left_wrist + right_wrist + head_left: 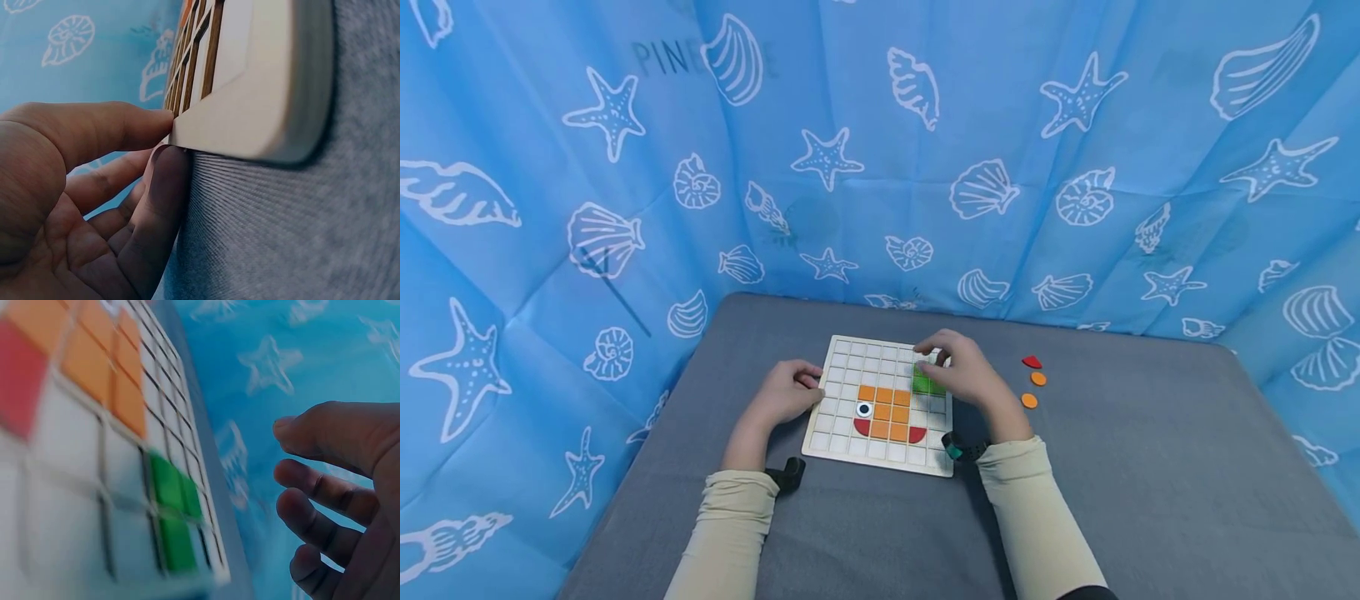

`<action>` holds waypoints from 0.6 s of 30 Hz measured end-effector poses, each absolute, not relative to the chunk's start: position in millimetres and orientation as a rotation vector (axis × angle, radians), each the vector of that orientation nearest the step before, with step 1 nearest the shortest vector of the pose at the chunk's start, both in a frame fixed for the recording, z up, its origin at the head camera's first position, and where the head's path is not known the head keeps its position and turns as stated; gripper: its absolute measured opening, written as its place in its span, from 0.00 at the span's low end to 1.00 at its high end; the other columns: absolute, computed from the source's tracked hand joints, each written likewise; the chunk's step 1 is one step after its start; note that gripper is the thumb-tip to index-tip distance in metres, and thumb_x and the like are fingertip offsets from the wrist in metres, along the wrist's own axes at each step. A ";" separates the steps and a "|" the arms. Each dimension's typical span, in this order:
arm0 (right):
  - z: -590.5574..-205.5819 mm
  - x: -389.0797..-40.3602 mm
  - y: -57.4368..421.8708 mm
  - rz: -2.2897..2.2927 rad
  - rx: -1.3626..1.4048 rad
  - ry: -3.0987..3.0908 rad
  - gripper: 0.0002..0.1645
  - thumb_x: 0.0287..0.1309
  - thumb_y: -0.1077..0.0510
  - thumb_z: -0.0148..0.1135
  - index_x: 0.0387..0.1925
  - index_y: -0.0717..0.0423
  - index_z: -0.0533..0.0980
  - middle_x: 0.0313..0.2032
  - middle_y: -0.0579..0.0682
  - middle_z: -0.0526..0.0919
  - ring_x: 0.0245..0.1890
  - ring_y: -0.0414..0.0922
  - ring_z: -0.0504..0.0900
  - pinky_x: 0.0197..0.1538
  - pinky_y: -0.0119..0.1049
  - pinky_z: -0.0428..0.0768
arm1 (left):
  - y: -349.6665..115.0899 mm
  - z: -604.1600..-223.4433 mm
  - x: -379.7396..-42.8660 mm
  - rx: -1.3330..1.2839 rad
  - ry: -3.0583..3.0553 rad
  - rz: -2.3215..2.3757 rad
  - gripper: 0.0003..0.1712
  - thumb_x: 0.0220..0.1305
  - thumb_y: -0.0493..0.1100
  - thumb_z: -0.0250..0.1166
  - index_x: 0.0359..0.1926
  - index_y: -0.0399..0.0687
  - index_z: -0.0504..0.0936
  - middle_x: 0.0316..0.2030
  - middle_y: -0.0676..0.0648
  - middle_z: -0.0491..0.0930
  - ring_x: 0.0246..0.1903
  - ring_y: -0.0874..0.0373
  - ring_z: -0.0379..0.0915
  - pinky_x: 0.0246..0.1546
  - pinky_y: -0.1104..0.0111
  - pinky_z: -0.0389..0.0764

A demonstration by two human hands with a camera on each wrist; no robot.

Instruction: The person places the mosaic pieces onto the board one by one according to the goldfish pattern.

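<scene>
A white grid board [842,447] in a pale wooden frame lies on the grey table. My left hand [786,393] pinches its left edge, thumb [140,125] on one face of the rim and a fingertip [169,175] against the other. Orange tiles [891,414], red curved pieces [917,434] and a round black-and-white eye piece [864,409] sit in the middle cells. Several green tiles [172,487] fill cells near the board's right edge. My right hand [962,367] hovers above these green tiles, fingers loosely bent and apart, with nothing between them.
On the table [1150,467] to the right of the board lie a red piece [1032,362] and two orange round pieces, one [1038,379] behind the other [1029,401]. A blue curtain [865,208] with white shells and starfish hangs behind the table and along its sides.
</scene>
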State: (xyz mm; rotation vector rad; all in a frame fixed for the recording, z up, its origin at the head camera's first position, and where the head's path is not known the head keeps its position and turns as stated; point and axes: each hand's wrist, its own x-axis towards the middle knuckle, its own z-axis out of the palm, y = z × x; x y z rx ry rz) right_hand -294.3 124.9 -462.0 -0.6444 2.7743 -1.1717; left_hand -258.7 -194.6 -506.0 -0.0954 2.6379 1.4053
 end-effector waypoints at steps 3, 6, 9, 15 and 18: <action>-460.1 -297.4 146.2 -1.183 -0.545 2.835 0.15 0.70 0.60 0.68 0.55 0.59 0.86 0.52 0.57 0.84 0.40 0.49 0.79 0.38 0.41 0.78 | -194.3 -506.6 -258.6 -0.098 2.636 1.414 0.21 0.65 0.37 0.70 0.59 0.39 0.84 0.41 0.42 0.81 0.34 0.54 0.77 0.36 0.64 0.78; -458.9 -299.0 169.2 -1.168 -0.450 2.879 0.16 0.71 0.59 0.67 0.56 0.60 0.85 0.53 0.58 0.84 0.40 0.50 0.79 0.37 0.41 0.78 | -194.2 -506.5 -258.5 -0.097 2.639 1.417 0.21 0.65 0.36 0.70 0.59 0.39 0.84 0.40 0.42 0.81 0.34 0.54 0.77 0.36 0.64 0.78; -461.0 -300.8 193.9 -1.142 -0.404 2.917 0.17 0.72 0.59 0.66 0.57 0.63 0.84 0.54 0.60 0.84 0.41 0.52 0.79 0.38 0.42 0.78 | -194.0 -506.0 -258.9 -0.092 2.641 1.413 0.21 0.65 0.37 0.70 0.59 0.39 0.84 0.40 0.43 0.81 0.34 0.54 0.77 0.36 0.64 0.78; -468.3 -305.0 241.3 -1.065 -0.307 2.984 0.18 0.74 0.58 0.64 0.58 0.64 0.83 0.56 0.65 0.82 0.45 0.56 0.81 0.40 0.42 0.78 | -193.2 -505.3 -258.6 -0.087 2.645 1.405 0.21 0.65 0.38 0.70 0.59 0.39 0.84 0.41 0.43 0.82 0.35 0.53 0.77 0.37 0.64 0.78; -472.3 -307.9 259.9 -1.011 -0.251 2.982 0.19 0.74 0.57 0.64 0.58 0.65 0.83 0.56 0.67 0.81 0.45 0.57 0.81 0.39 0.41 0.79 | -193.7 -506.0 -257.7 -0.085 2.652 1.399 0.21 0.65 0.37 0.70 0.59 0.39 0.84 0.40 0.42 0.82 0.35 0.53 0.77 0.37 0.63 0.78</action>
